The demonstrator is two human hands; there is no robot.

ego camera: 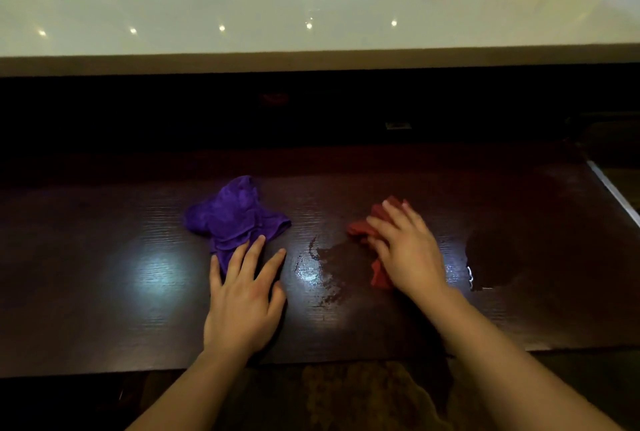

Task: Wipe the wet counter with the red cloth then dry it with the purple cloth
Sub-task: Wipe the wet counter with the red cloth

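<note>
A crumpled purple cloth (pixel 235 214) lies on the dark wooden counter (pixel 86 292), left of centre. My left hand (pixel 244 295) rests flat with fingers spread, its fingertips on the cloth's near edge. The red cloth (pixel 362 228) lies bunched to the right, and my right hand (pixel 407 247) presses down on top of it, covering most of it. Between the two hands a wet patch (pixel 318 268) glistens on the wood. A second, larger wet patch (pixel 491 261) shows dark to the right of the red cloth.
A raised white ledge (pixel 311 22) runs across the back, above a dark recessed wall (pixel 311 112). The counter's right end has a pale metal edge (pixel 613 191). The near edge of the counter crosses in front of my forearms. Chairs stand beyond the ledge.
</note>
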